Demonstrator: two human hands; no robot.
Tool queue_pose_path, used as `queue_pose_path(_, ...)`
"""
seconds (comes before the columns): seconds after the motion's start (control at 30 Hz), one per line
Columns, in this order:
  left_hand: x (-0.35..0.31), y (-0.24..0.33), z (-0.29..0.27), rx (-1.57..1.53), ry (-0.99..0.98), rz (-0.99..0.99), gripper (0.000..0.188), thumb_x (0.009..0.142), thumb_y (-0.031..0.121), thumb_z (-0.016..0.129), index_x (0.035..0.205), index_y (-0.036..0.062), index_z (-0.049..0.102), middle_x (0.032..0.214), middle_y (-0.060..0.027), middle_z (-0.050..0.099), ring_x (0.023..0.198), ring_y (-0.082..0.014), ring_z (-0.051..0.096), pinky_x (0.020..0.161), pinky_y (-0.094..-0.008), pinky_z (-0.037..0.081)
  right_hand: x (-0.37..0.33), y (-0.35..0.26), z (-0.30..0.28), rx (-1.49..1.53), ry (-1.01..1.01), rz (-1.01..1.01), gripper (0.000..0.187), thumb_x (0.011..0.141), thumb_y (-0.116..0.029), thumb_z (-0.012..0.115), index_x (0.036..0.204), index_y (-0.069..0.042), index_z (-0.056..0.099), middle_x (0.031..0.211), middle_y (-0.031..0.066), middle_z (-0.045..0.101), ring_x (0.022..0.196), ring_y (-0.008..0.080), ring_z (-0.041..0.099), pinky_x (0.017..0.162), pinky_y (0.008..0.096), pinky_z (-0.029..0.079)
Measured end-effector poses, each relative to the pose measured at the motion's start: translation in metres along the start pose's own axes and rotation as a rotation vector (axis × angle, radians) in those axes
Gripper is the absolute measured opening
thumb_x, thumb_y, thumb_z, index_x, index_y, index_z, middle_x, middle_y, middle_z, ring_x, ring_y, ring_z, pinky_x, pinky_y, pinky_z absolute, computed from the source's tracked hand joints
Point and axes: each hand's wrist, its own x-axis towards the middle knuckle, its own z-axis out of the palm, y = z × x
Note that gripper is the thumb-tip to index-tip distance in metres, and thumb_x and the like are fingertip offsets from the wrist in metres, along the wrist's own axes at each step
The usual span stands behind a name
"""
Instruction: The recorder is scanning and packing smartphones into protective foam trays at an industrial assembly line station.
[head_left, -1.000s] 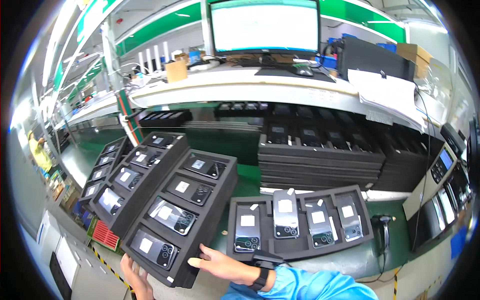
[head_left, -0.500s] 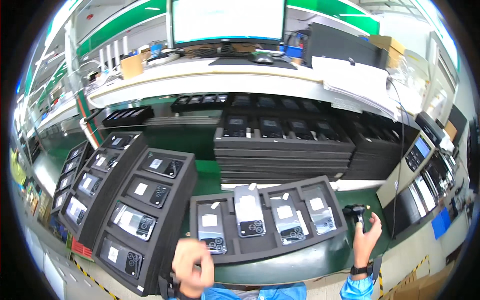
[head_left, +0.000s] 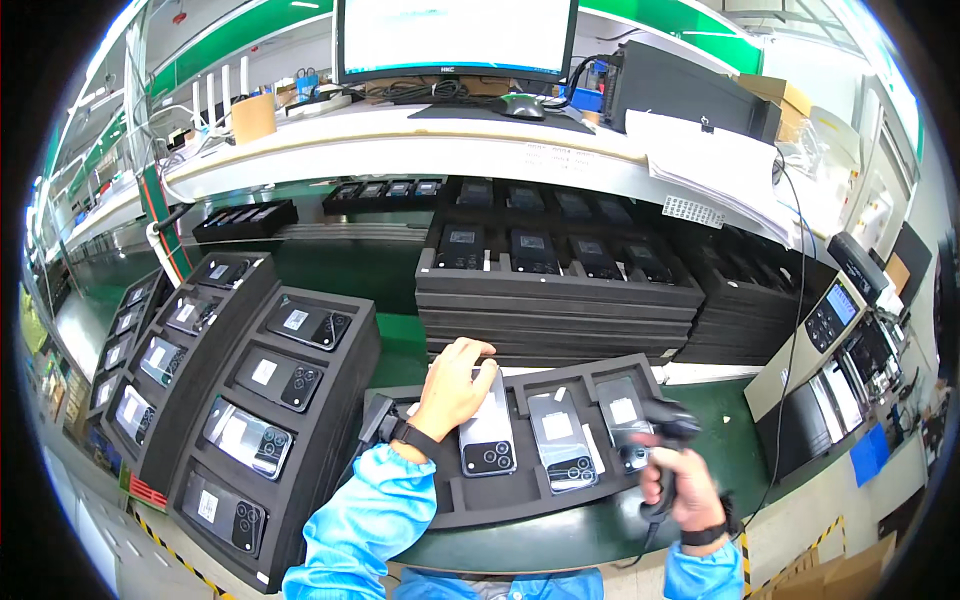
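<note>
My left hand (head_left: 456, 390) reaches over the black foam tray (head_left: 470, 514) in front of me. Its thumb and fingers curl about the upper end of a grey smartphone (head_left: 488, 430), which sits back up and higher than its neighbours in the second slot. The hand covers the leftmost slot and that phone's top. My right hand (head_left: 685, 485) grips a black handheld barcode scanner (head_left: 668, 425) over the tray's right end, its head partly blurred. Beneath and beside it lie another smartphone (head_left: 562, 440) and the rightmost smartphone (head_left: 618, 405), both with white labels.
Stacked foam trays of phones (head_left: 270, 410) stand at the left. A taller tray stack (head_left: 560, 305) sits behind, under a shelf (head_left: 400, 145) with a monitor (head_left: 455, 40) and mouse (head_left: 522, 106). A label printer (head_left: 815, 340) stands at right, with a cable (head_left: 790, 370) hanging in front.
My left hand has moved up and right from the tray's near edge onto the second phone. My right hand has brought the scanner from the table at right, leftward over the tray.
</note>
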Motion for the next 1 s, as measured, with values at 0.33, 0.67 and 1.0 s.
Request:
queue_pose_path(0.33, -0.004, -0.004, -0.001, -0.177, -0.174, -0.222, 0.032, 0.101, 0.028, 0.052, 0.109, 0.0031, 0.070, 0.103, -0.0186, 0.073, 0.099, -0.0376, 0.069, 0.085, -0.0460, 0.053, 0.069, 0.043, 0.123, -0.309, -0.275, 0.264, 0.026, 0.098, -0.022, 0.068, 0.111, -0.003, 0.056, 0.075, 0.0052, 0.064, 0.053, 0.0124, 0.059, 0.047, 0.0259, 0.047)
queue_pose_path(0.67, -0.008, -0.005, 0.005, -0.071, -0.118, -0.212, 0.036, 0.095, 0.035, 0.060, 0.083, 0.0018, 0.067, 0.083, -0.0169, 0.064, 0.083, -0.0396, 0.065, 0.074, -0.0491, 0.051, 0.001, 0.026, 0.067, -0.423, 0.126, -0.109, 0.032, 0.092, -0.010, 0.071, 0.118, 0.001, 0.056, 0.088, 0.0114, 0.071, 0.063, 0.0150, 0.067, 0.053, 0.0283, 0.054)
queue_pose_path(1.0, -0.007, 0.005, 0.001, 0.021, -0.313, -0.162, 0.030, 0.089, 0.034, 0.066, 0.084, 0.0048, 0.070, 0.095, -0.0139, 0.069, 0.094, -0.0357, 0.066, 0.080, -0.0469, 0.053, 0.024, 0.026, -0.113, -0.836, 0.811, -0.535, 0.023, 0.076, -0.002, 0.070, 0.098, 0.002, 0.066, 0.068, 0.0084, 0.066, 0.056, 0.0168, 0.063, 0.052, 0.0344, 0.050)
